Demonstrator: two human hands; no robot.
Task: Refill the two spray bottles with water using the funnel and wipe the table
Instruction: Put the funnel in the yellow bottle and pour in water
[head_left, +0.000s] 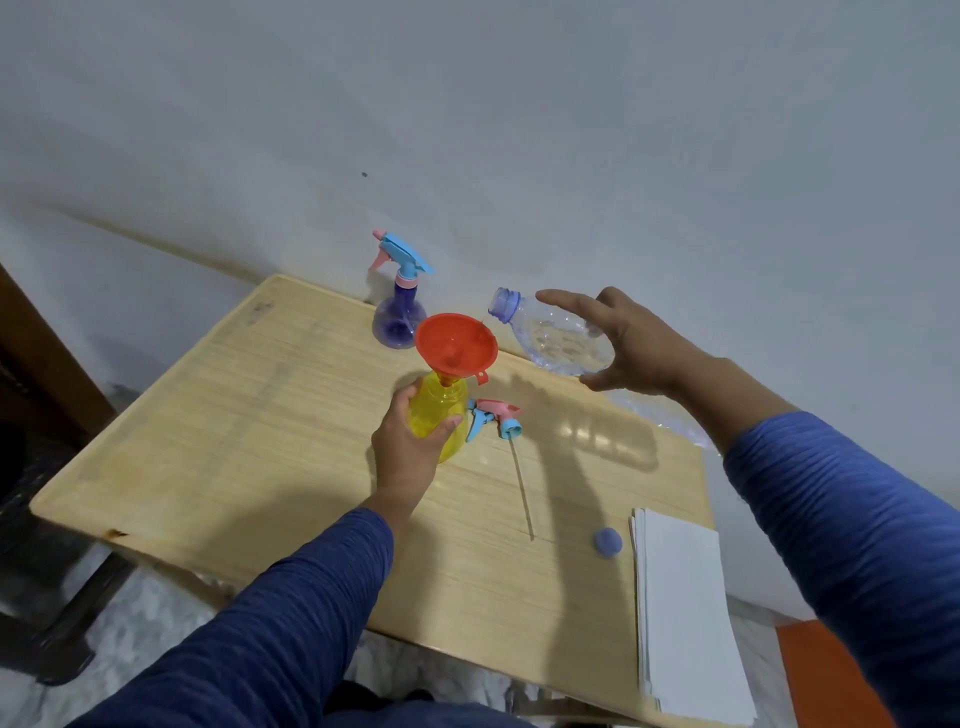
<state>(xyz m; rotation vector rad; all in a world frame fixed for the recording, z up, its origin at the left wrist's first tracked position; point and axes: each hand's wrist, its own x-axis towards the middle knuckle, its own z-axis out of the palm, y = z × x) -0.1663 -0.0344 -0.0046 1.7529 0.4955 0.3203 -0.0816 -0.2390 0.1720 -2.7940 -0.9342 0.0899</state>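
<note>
A yellow spray bottle (442, 415) stands on the wooden table (234, 431) with an orange funnel (456, 344) in its neck. My left hand (408, 449) grips the yellow bottle's body. My right hand (631, 345) holds a clear plastic water bottle (556, 338) tilted on its side, its open mouth just above the funnel's right rim. The yellow bottle's blue-and-pink spray head (493, 415) with its long tube lies on the table beside it. A purple spray bottle (399, 317) with its spray head on stands behind, near the wall.
A stack of white paper towels (685, 613) lies at the table's near right corner. A small blue cap (608, 542) rests just left of it. The white wall runs close behind the table. A dark object stands on the floor at left.
</note>
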